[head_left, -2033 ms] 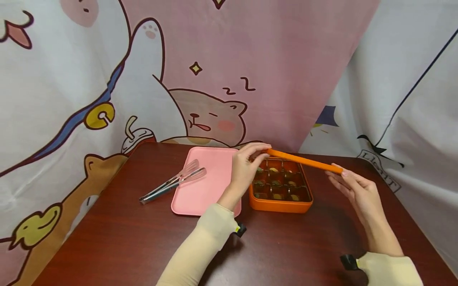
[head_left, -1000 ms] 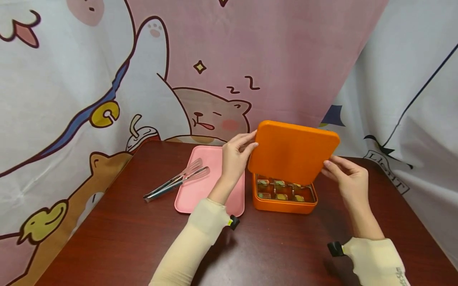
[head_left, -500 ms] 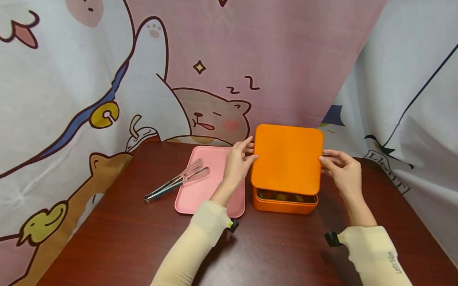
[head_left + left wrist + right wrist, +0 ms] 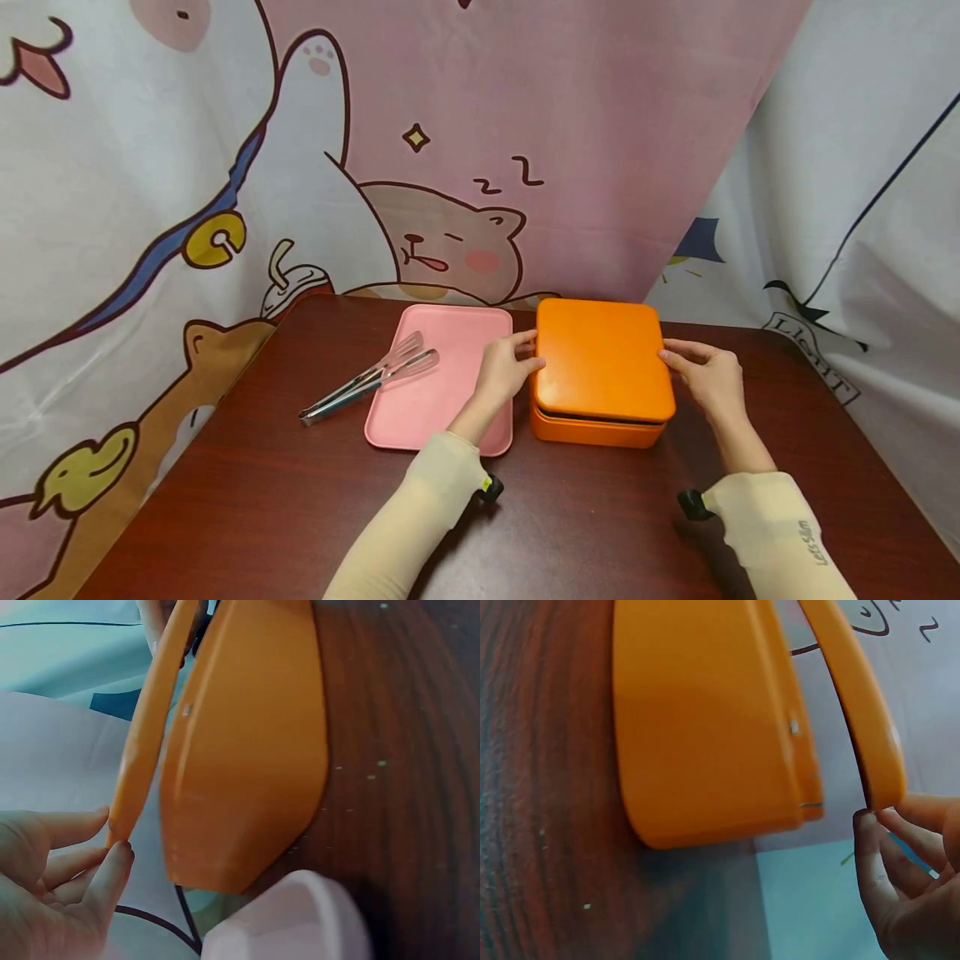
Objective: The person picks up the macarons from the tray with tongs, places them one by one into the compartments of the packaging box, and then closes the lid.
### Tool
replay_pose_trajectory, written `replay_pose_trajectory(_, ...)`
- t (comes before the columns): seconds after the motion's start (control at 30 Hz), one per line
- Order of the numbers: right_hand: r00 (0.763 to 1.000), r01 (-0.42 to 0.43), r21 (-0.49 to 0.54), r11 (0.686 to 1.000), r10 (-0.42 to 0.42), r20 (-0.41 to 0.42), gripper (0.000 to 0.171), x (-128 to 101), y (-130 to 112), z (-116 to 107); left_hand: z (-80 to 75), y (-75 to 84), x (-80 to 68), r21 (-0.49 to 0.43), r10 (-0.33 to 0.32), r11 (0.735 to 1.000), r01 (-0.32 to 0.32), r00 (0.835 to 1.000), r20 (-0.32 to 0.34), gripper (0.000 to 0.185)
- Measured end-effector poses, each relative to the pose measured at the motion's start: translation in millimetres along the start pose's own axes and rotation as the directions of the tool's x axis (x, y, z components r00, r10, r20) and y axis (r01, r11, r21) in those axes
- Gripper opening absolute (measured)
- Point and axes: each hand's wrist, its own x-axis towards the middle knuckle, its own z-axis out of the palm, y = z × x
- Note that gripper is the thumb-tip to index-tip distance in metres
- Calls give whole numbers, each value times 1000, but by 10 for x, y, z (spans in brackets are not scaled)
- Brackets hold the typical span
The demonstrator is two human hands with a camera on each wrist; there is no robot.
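An orange square lid (image 4: 603, 358) lies just over the orange box (image 4: 596, 431), with a dark gap showing along the front. Both wrist views show the lid (image 4: 142, 742) apart from the box wall (image 4: 240, 750). My left hand (image 4: 506, 367) pinches the lid's left edge between thumb and fingers. On the opposite edge, my right hand (image 4: 708, 379) pinches the lid (image 4: 866, 712) the same way. What the box holds is hidden under the lid.
A pink tray (image 4: 435, 408) lies left of the box, under my left forearm. Metal tongs (image 4: 352, 396) rest with their heads on the tray and handles on the dark wooden table (image 4: 225, 492). A cartoon-printed curtain (image 4: 585, 150) hangs behind the table.
Both hands have tilted the lid from edge-on to facing up, and lowered it over the box. The box's compartments with small pieces have gone out of sight. The tray and tongs stay put.
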Motion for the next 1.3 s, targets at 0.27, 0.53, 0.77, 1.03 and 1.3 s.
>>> replay_pose_trajectory(0.27,993,19,-69,997,-11,115,54,46,162,49,56,-67,-29,27,-63,998,62,997,42,45)
replay_pose_trajectory(0.53,983,41,-73,996,-27,181,53,40,196,85,37,-92,-74,93,-107,990,103,993,43,45)
replay_pose_trajectory(0.77,979,39,-106,994,-16,204,54,33,191,89,43,-121,-90,135,-109,986,101,992,57,45)
replay_pose_trajectory(1.03,978,80,-146,986,-50,201,53,22,215,112,33,-88,-84,231,-105,970,80,990,97,49)
replay_pose_trajectory(1.3,980,103,-139,985,-77,182,50,29,174,100,28,-53,-48,230,-105,969,85,992,74,48)
